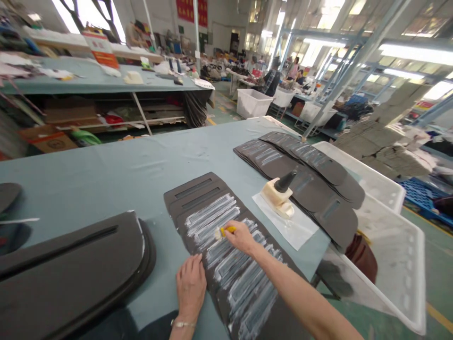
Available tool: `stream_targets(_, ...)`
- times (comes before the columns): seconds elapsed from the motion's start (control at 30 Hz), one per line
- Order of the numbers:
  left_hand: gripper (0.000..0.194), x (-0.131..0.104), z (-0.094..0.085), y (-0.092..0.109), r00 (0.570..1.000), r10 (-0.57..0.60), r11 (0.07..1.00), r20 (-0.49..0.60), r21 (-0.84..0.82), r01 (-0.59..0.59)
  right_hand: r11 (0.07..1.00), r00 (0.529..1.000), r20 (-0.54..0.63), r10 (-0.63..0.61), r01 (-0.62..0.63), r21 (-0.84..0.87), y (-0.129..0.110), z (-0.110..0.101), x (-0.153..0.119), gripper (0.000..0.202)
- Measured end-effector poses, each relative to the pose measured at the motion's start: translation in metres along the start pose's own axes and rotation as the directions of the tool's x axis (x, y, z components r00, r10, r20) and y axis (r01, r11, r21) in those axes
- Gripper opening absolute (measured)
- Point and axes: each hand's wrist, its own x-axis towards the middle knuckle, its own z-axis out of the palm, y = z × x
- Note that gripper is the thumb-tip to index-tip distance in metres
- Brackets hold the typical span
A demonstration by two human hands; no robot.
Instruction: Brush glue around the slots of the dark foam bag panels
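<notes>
Factory table [106,174], right hand [240,236] gripping yellow brush [226,230] pointing left, left hand [191,281] seemingly flat on dark panels [226,264].

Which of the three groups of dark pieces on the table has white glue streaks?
The fanned row under both hands; the far row and left stack lack them.

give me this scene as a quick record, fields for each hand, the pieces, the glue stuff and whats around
right hand: grips a yellow-handled brush, its tip on the dark pieces
left hand: flat on the overlapped row of dark pieces, fingers spread
row surface: streaked with white paste around the slots
glue pot: cream, dark cone top, on a white sheet
second row: unpasted pieces, beyond the pot
stack: dark pieces, left
table: grey-green
bin: white, right edge
</notes>
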Motion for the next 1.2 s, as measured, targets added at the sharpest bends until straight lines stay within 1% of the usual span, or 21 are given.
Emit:
stream_targets(0.07, 0.028, 0.000, 0.001, 0.000, 1.000, 0.002, 1.000, -0.005, 0.009, -0.002, 0.988, 0.982, -0.133, 0.134, -0.142, -0.053, 0.028, -0.027, 0.010, 0.017)
stream_targets(0.13, 0.028, 0.001, 0.001, 0.000, 1.000, 0.000, 1.000, -0.003, 0.021, 0.000, 0.957, 0.937, -0.256, 0.236, -0.270, -0.109, 0.051, -0.052, 0.020, 0.018)
stream_targets(0.17, 0.028, 0.001, 0.001, 0.001, 1.000, -0.002, 1.000, 0.000, 0.027, 0.002, 0.945, 0.922, -0.294, 0.251, -0.300, -0.134, 0.057, -0.060, 0.024, 0.018)
stream_targets(0.23, 0.027, 0.001, 0.001, 0.001, 1.000, -0.004, 0.999, 0.004, 0.036, 0.004, 0.950, 0.929, -0.302, 0.213, -0.270, -0.159, 0.060, -0.065, 0.027, 0.019)
stream_targets(0.3, 0.028, 0.001, 0.000, 0.001, 1.000, -0.002, 0.999, 0.005, 0.035, 0.002, 0.973, 0.960, -0.239, 0.148, -0.184, -0.138, 0.056, -0.059, 0.025, 0.019)
stream_targets(0.37, 0.028, 0.001, 0.000, 0.002, 1.000, -0.005, 0.999, 0.003, 0.032, 0.005, 0.975, 0.963, -0.196, 0.183, -0.204, -0.089, 0.053, -0.055, 0.021, 0.019)
stream_targets(0.4, 0.028, 0.002, 0.000, 0.002, 1.000, -0.007, 0.999, 0.004, 0.031, 0.007, 0.964, 0.950, -0.212, 0.230, -0.252, -0.080, 0.052, -0.054, 0.020, 0.020)
stream_targets(0.47, 0.028, 0.002, -0.001, 0.003, 1.000, -0.012, 0.999, 0.009, 0.033, 0.012, 0.936, 0.905, -0.308, 0.294, -0.337, -0.098, 0.050, -0.054, 0.018, 0.020)
stream_targets(0.5, 0.028, 0.002, -0.001, 0.003, 1.000, -0.015, 0.999, 0.012, 0.034, 0.014, 0.932, 0.889, -0.356, 0.288, -0.345, -0.107, 0.048, -0.053, 0.017, 0.020)
stream_targets(0.53, 0.028, 0.002, -0.001, 0.004, 1.000, -0.016, 0.999, 0.013, 0.035, 0.016, 0.942, 0.891, -0.373, 0.259, -0.318, -0.107, 0.045, -0.051, 0.016, 0.021)
stream_targets(0.57, 0.028, 0.002, -0.001, 0.004, 1.000, -0.017, 0.999, 0.013, 0.035, 0.016, 0.959, 0.910, -0.352, 0.219, -0.267, -0.094, 0.042, -0.048, 0.014, 0.021)
stream_targets(0.63, 0.028, 0.002, -0.001, 0.004, 1.000, -0.020, 0.999, 0.015, 0.033, 0.020, 0.983, 0.957, -0.237, 0.169, -0.180, -0.023, 0.038, -0.041, 0.010, 0.021)
stream_targets(0.7, 0.028, 0.001, 0.000, 0.003, 0.999, -0.026, 0.999, 0.020, 0.027, 0.026, 0.977, 0.960, -0.181, 0.213, -0.213, 0.020, 0.038, -0.041, 0.007, 0.021)
stream_targets(0.73, 0.029, 0.001, 0.000, 0.003, 0.999, -0.029, 0.999, 0.023, 0.024, 0.029, 0.966, 0.945, -0.209, 0.253, -0.257, 0.007, 0.040, -0.043, 0.006, 0.022)
stream_targets(0.8, 0.029, 0.000, -0.001, 0.003, 0.999, -0.037, 0.999, 0.021, 0.019, 0.037, 0.946, 0.900, -0.324, 0.291, -0.322, -0.046, 0.040, -0.048, 0.007, 0.023)
stream_targets(0.87, 0.029, 0.000, -0.001, 0.004, 0.999, -0.044, 0.999, 0.015, 0.017, 0.043, 0.957, 0.893, -0.378, 0.243, -0.285, -0.057, 0.029, -0.045, 0.008, 0.023)
stream_targets(0.93, 0.028, 0.001, -0.001, 0.004, 0.999, -0.047, 0.999, 0.008, 0.017, 0.047, 0.982, 0.932, -0.314, 0.182, -0.186, 0.015, 0.005, -0.026, 0.004, 0.022)
stream_targets(1.0, 0.028, 0.000, -0.001, 0.005, 0.999, -0.044, 0.999, 0.001, 0.014, 0.044, 0.989, 0.981, -0.164, 0.106, -0.086, 0.122, -0.024, 0.004, -0.006, 0.019)
stream_targets(1.07, 0.027, -0.001, -0.001, 0.005, 0.999, -0.043, 0.999, -0.004, 0.011, 0.043, 0.983, 1.000, -0.021, 0.023, -0.019, 0.182, -0.043, 0.029, -0.016, 0.017)
stream_targets(1.13, 0.027, -0.002, 0.000, 0.005, 0.999, -0.042, 0.999, -0.005, 0.007, 0.042, 0.984, 1.000, 0.027, 0.013, -0.017, 0.178, -0.038, 0.035, -0.018, 0.017)
stream_targets(1.2, 0.028, -0.002, 0.001, 0.004, 0.999, -0.043, 0.999, -0.005, -0.003, 0.043, 0.988, 0.993, -0.054, 0.102, -0.095, 0.119, -0.012, 0.014, -0.013, 0.018)
